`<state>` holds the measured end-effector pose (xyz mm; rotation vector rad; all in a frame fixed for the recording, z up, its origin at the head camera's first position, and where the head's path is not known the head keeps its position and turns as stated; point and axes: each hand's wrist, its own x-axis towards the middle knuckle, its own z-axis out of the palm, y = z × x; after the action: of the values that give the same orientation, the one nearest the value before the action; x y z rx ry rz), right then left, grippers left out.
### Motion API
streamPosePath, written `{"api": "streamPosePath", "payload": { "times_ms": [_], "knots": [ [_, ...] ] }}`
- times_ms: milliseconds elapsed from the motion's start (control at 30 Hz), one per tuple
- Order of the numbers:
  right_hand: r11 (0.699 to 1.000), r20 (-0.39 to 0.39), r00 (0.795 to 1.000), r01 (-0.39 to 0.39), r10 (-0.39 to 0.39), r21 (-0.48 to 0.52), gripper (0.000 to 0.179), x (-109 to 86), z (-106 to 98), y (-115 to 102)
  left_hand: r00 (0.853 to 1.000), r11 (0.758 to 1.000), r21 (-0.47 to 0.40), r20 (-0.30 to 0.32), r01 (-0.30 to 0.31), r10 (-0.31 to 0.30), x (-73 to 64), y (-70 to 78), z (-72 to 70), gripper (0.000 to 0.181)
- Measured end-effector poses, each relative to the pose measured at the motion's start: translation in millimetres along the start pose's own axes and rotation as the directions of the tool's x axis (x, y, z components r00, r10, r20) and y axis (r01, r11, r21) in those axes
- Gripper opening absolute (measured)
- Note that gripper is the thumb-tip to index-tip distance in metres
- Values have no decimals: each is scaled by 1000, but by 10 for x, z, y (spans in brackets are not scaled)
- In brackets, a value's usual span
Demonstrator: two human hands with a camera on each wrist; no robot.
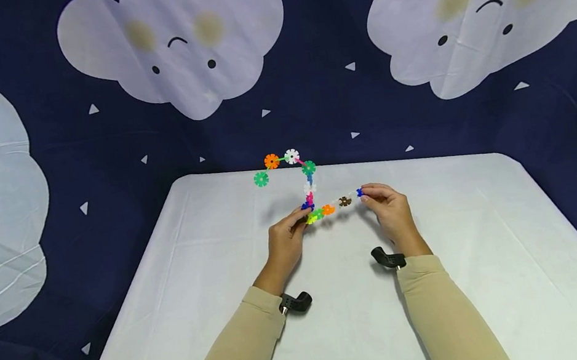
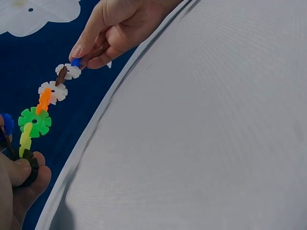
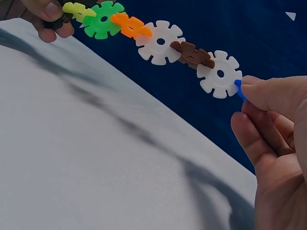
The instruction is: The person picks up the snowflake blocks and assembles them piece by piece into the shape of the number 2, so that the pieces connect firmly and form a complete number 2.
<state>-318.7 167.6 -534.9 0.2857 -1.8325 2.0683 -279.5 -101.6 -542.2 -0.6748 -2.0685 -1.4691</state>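
Note:
A chain of interlocking plastic snowflake discs [image 1: 328, 209] is held up between both hands above the white table. My left hand [image 1: 285, 244] pinches a dark disc [image 2: 31, 167] near the chain's bend. From there the chain runs right through yellow, green [image 3: 104, 20], orange, white and brown [image 3: 192, 56] discs to another white disc [image 3: 220, 74]. At that end my right hand [image 1: 391, 214] pinches a blue disc [image 3: 240, 90], mostly covered by the fingers. Beyond the left hand, the other stretch rises and curls left, past a white disc [image 1: 292, 156] and an orange disc [image 1: 271, 161], to a green disc [image 1: 261, 179].
The white table [image 1: 345, 333] spreads under both arms, its far edge just behind the chain. A dark blue cloth [image 1: 332, 99] with clouds and small triangles hangs behind it. Black wrist cameras [image 1: 297, 303] are strapped at both cuffs.

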Motion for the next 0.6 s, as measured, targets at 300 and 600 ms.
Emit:
{"api": "streamPosePath", "payload": {
  "times_ms": [300,600],
  "knots": [
    [995,51,996,-68,71,-68,21,-29,-34,-60,1000,998,68,21,16,-18,2,12,-32,30],
    [992,52,993,-105,109,-68,22,-40,-74,-26,998,995,100,57,14,-20,3,8,-31,33]
  ]
}}
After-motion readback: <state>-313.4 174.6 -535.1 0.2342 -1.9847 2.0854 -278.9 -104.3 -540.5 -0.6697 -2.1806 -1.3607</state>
